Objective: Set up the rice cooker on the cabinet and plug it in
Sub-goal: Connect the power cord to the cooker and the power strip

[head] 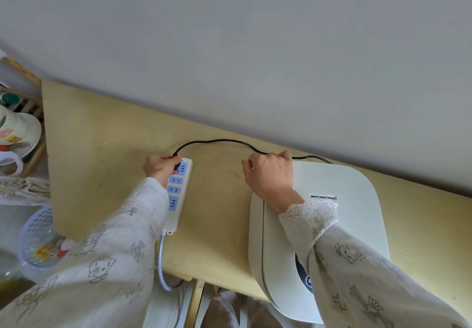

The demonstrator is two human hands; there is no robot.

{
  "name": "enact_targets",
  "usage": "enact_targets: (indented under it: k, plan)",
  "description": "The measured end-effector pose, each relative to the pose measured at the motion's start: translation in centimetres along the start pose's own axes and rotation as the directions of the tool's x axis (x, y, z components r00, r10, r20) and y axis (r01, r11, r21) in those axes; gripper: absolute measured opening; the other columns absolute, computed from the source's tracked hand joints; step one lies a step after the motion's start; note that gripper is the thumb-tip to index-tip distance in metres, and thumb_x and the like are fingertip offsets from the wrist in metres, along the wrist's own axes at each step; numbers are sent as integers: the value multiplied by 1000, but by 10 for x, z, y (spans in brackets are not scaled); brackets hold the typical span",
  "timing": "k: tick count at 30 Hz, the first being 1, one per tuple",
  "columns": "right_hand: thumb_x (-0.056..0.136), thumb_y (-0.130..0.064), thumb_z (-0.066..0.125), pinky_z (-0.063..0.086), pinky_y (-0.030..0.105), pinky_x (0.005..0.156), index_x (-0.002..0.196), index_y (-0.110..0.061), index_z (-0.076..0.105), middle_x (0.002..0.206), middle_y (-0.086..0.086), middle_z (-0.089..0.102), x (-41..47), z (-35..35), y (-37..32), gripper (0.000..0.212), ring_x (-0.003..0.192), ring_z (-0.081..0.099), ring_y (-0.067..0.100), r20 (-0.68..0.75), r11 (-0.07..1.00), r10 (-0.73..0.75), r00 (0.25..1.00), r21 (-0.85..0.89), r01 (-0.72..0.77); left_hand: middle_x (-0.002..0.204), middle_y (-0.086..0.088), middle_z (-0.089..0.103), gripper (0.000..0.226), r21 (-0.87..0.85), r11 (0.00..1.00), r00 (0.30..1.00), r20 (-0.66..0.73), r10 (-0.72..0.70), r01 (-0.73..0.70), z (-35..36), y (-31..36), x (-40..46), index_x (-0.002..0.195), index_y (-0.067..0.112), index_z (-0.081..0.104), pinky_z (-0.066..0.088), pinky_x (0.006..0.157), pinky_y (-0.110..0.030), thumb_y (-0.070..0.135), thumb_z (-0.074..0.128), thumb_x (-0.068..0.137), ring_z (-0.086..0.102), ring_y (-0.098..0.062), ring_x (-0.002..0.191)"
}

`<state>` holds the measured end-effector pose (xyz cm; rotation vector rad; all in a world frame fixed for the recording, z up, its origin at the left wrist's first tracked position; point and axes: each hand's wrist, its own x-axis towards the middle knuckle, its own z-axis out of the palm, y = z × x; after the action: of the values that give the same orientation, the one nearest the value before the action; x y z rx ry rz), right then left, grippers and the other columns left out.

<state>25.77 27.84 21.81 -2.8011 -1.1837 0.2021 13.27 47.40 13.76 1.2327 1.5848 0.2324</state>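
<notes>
A white square rice cooker (pixel 352 215) sits on the pale yellow cabinet top (pixel 102 148), towards the right. Its black cord (pixel 217 141) loops along the wall from behind the cooker to a black plug (pixel 176 166). My left hand (pixel 159 168) grips that plug at the far socket of a white power strip (pixel 178 194) with blue sockets. My right hand (pixel 268 174) curls over the cooker's far left corner, touching the cord; whether it pinches the cord is hidden.
The strip's white cable (pixel 161 263) hangs off the cabinet's front edge. Left of the cabinet are a rack with plates and a cup (pixel 18 133) and a lilac plastic basket (pixel 38 235). A grey wall (pixel 255 46) runs right behind the cabinet.
</notes>
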Motion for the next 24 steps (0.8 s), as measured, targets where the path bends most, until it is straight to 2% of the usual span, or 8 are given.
enact_targets:
  k: [4, 7, 9, 12, 15, 19, 21, 24]
  plan:
    - [93, -31, 39, 30, 37, 83, 71, -13, 62, 73, 9, 70, -1, 0, 1, 36, 71, 62, 28, 0, 1000, -12, 1000, 6, 12, 89, -10, 66, 26, 126, 991, 994, 105, 28, -41, -4, 4, -1, 97, 4, 65, 55, 75, -29, 16, 75, 76, 63, -14, 63]
    - [90, -28, 41, 29, 38, 88, 65, -16, 53, 75, 8, 70, -1, -1, 4, 30, 78, 61, 27, 52, 1000, -26, 998, -15, 27, 83, -6, 66, 21, 275, 954, 980, 185, 72, -122, -6, 12, -5, 91, 10, 63, 54, 64, -24, 21, 73, 77, 65, -14, 63]
    - [88, -28, 44, 26, 42, 98, 70, -17, 58, 84, 6, 69, -2, -3, 4, 25, 94, 58, 27, 96, 998, -10, 995, -59, 15, 76, -1, 65, 11, 329, 928, 977, 178, 119, -173, -3, 17, -9, 80, 14, 62, 50, 57, -20, 22, 69, 77, 65, -12, 59]
    - [87, -31, 48, 9, 54, 112, 96, -13, 69, 106, 5, 63, -3, -3, 4, 29, 113, 47, 27, 105, 994, 60, 993, -95, -50, 66, 1, 63, 17, 293, 935, 978, 119, 173, -201, 3, 23, -11, 64, 18, 57, 52, 66, -24, 20, 63, 79, 63, -10, 55]
    - [87, -38, 44, 3, 58, 113, 104, -14, 67, 115, 5, 59, -4, -8, 8, 37, 119, 43, 27, 82, 988, 142, 986, -65, -137, 64, -2, 62, 19, 215, 960, 983, 67, 169, -179, 4, 28, -11, 62, 14, 58, 52, 72, -26, 18, 63, 81, 61, -11, 55]
    - [84, -44, 44, -1, 63, 110, 113, -15, 59, 130, 6, 47, -12, -11, 17, 44, 133, 29, 27, 64, 978, 207, 976, -45, -204, 67, -3, 62, 17, 107, 981, 986, 56, 159, -165, -4, 22, -10, 68, 13, 61, 54, 71, -25, 21, 67, 82, 59, -12, 56]
    - [84, -52, 41, -5, 64, 109, 123, -16, 54, 138, 6, 40, -16, -11, 21, 55, 140, 19, 28, 78, 977, 210, 975, -45, -207, 71, -4, 62, 14, 92, 981, 984, 71, 162, -168, -8, 15, -11, 78, 9, 64, 54, 72, -25, 22, 67, 82, 59, -12, 58]
    - [83, -69, 29, -7, 66, 109, 128, -17, 51, 136, 5, 45, -18, -15, 29, 72, 139, 24, 26, 114, 977, 215, 970, -43, -211, 82, -9, 66, 12, 113, 982, 985, 108, 137, -149, -10, 10, -15, 84, 8, 64, 56, 79, -32, 19, 68, 82, 61, -15, 61]
